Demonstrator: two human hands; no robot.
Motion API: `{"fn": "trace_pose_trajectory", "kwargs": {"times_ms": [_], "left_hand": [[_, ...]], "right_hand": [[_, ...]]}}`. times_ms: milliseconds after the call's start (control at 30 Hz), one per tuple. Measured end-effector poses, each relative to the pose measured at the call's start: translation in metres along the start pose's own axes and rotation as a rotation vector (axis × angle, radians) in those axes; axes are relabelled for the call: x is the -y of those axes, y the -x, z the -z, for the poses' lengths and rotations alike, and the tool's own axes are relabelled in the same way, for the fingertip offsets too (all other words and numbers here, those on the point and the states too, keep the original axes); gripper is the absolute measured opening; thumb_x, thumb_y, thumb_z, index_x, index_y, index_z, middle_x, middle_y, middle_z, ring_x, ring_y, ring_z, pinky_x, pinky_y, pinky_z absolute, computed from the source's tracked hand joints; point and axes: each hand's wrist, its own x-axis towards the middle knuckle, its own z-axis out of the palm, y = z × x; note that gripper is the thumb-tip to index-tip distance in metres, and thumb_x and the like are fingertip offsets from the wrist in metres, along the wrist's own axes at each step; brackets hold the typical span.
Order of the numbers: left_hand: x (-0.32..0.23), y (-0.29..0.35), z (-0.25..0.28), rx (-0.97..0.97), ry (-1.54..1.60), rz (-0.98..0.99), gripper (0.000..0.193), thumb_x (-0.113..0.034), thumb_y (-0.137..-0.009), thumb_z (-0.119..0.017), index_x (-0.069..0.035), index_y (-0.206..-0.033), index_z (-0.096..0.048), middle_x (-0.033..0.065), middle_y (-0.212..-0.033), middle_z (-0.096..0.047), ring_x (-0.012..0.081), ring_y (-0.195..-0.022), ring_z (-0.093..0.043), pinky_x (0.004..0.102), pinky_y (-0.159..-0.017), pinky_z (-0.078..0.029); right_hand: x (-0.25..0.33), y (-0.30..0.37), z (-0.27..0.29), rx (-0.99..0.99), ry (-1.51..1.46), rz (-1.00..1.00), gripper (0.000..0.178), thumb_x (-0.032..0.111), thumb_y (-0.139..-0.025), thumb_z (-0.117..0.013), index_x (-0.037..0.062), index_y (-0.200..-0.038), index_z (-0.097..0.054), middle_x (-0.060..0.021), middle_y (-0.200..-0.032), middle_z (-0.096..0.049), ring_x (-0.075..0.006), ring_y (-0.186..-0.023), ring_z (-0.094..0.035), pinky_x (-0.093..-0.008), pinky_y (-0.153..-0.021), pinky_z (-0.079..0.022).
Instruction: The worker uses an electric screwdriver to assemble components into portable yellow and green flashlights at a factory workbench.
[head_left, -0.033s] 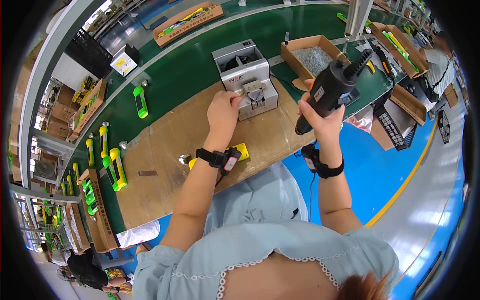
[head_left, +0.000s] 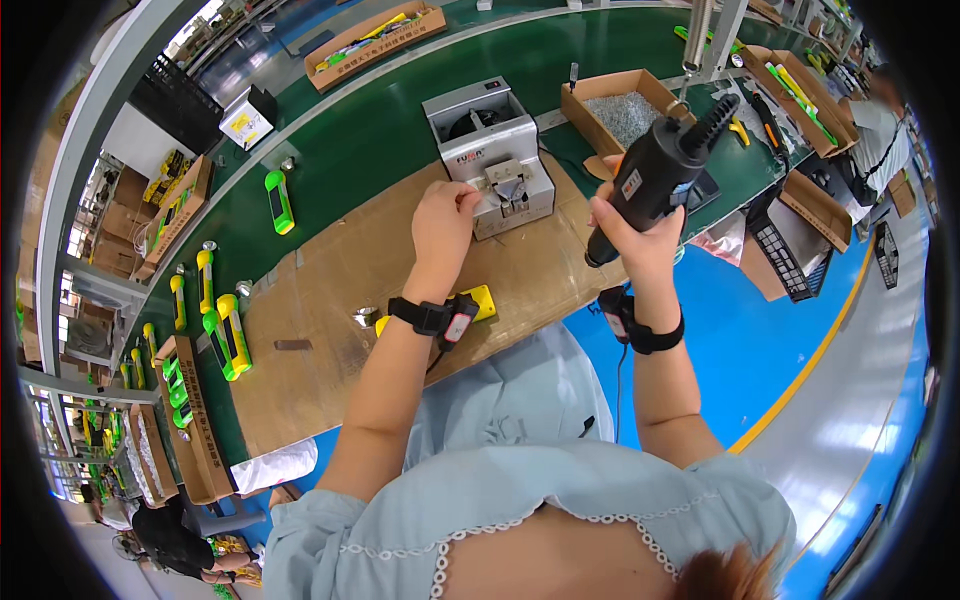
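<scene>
My right hand grips a black corded electric screwdriver, tilted with its lower end toward the cardboard mat; no bit shows. At the front of a grey box-shaped screw feeder, my left hand has its thumb and fingertips pressed together beside the metal outlet. Whatever those fingertips may hold is too small to make out. Partly covered by my left wrist, a yellow-cased piece lies on the mat. Beside it sits a shiny metal cup-shaped part.
Brown cardboard covers the near side of the green bench. Several green and yellow lamp-like units lie leftward. A cardboard box of small screws stands behind the screwdriver, below a hanging metal rod. Another person is at far right.
My right hand and the electric screwdriver have shifted very slightly left. My left hand stays at the screw feeder's front.
</scene>
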Motion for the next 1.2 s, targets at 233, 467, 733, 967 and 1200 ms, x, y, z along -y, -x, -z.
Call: {"fn": "trace_pose_trajectory", "kwargs": {"times_ms": [233,467,733,967,1200], "left_hand": [[-0.022,-0.067,0.025,-0.239,0.048,-0.07,0.008,-0.011,-0.078,-0.066,-0.007,-0.085,-0.068,0.0099,-0.078,-0.06,0.0261,-0.068,-0.059,0.036,-0.061,-0.048],[-0.045,-0.022,0.015,0.004,-0.03,-0.014,0.011,-0.018,-0.078,-0.062,-0.008,-0.081,-0.06,0.0121,-0.075,-0.058,0.0312,-0.071,-0.06,0.0423,-0.063,-0.049],[-0.023,0.045,-0.053,0.354,-0.203,0.023,0.017,-0.018,-0.079,-0.064,-0.005,-0.089,-0.063,0.0148,-0.087,-0.063,0.0337,-0.078,-0.062,0.0413,-0.067,-0.05],[-0.03,0.044,-0.057,0.457,-0.338,0.023,0.012,-0.008,-0.079,-0.057,-0.002,-0.088,-0.062,0.0155,-0.089,-0.063,0.0304,-0.081,-0.065,0.0389,-0.067,-0.053],[-0.051,0.02,0.003,0.14,-0.157,0.034,0.009,-0.013,-0.082,-0.057,-0.007,-0.081,-0.063,0.0133,-0.084,-0.062,0.0323,-0.076,-0.062,0.0414,-0.066,-0.049]], "right_hand": [[-0.009,-0.011,-0.02,0.01,-0.028,0.008,0.039,-0.001,-0.071,-0.072,-0.0009,-0.106,-0.055,0.0003,-0.074,-0.06,-0.005,-0.064,-0.054,-0.0199,-0.059,-0.044],[-0.014,-0.009,-0.016,-0.015,-0.028,0.032,0.039,0.0,-0.071,-0.072,-0.0017,-0.106,-0.054,-0.0011,-0.073,-0.06,-0.0067,-0.063,-0.056,-0.0214,-0.059,-0.045],[-0.015,-0.013,-0.021,-0.002,-0.027,0.021,0.038,0.0,-0.072,-0.071,-0.0025,-0.106,-0.054,-0.0013,-0.071,-0.06,-0.0069,-0.062,-0.056,-0.0214,-0.058,-0.045],[-0.017,-0.01,-0.029,0.054,-0.05,-0.015,0.04,0.0,-0.072,-0.071,-0.0026,-0.109,-0.054,-0.0009,-0.072,-0.06,-0.0067,-0.064,-0.056,-0.0211,-0.06,-0.045],[-0.007,-0.008,-0.033,0.014,-0.079,0.016,0.04,-0.002,-0.073,-0.068,-0.0028,-0.11,-0.053,-0.003,-0.072,-0.06,-0.0091,-0.064,-0.057,-0.0232,-0.06,-0.046]]}}
